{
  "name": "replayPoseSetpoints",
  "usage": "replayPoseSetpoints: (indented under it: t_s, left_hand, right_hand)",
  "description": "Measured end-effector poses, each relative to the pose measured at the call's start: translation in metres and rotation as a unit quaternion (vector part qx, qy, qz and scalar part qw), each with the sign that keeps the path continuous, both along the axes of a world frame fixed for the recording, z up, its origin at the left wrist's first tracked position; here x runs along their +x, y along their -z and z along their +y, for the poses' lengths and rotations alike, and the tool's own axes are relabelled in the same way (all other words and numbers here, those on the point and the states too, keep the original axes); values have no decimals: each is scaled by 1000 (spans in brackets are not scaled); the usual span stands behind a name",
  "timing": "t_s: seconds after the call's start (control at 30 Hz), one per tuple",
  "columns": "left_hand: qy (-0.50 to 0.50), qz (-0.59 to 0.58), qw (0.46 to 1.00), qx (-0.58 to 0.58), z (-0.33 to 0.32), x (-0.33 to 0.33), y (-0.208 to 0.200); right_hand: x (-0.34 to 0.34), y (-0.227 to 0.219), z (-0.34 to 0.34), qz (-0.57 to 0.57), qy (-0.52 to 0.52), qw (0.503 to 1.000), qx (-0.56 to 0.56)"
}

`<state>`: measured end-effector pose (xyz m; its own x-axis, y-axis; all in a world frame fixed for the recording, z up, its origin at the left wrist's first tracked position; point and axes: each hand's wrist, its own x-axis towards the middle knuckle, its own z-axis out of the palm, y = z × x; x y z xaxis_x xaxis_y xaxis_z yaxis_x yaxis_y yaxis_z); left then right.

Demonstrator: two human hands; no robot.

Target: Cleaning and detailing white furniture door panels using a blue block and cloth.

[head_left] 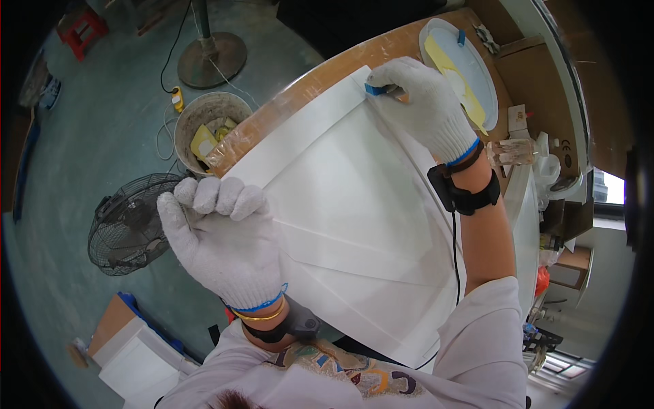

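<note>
My right hand [426, 105], in a white knit glove with a blue cuff edge, pinches a small blue block [375, 89] at the far corner of a large white sheet [354, 184]. Folds or overlapping layers run across the sheet, which covers much of the table and reaches toward my body. Beside its left edge is my left hand [221, 235], gloved the same way. Its palm faces up with the fingers curled in, and nothing shows in it. Black straps circle both wrists; a cable runs from the right one.
A pale oval tray [436, 31] with yellow sheet material [453, 75] and another blue block [461, 38] lies at the table's far right, near a clear bottle [512, 151]. Left of the table stand a bucket [184, 129] and a black fan [129, 225].
</note>
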<state>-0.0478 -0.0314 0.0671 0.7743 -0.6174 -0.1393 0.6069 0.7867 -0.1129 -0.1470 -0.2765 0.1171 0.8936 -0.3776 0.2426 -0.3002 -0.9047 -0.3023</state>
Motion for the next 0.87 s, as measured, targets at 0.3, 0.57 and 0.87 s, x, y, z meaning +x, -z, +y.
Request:
replayPoseSetpoints:
  t_s: [0.3, 0.57, 0.87]
  left_hand:
    - [-10, 2, 1000, 17, -1, -1, 1]
    - [-7, 1, 1000, 11, 0, -1, 1]
    - [-5, -13, 1000, -3, -1, -1, 3]
  right_hand:
    - [0, -3, 2, 37, -5, 999, -11]
    - [0, 2, 0, -15, -20, 1000, -6]
    - [-5, 2, -1, -18, -17, 1000, 16]
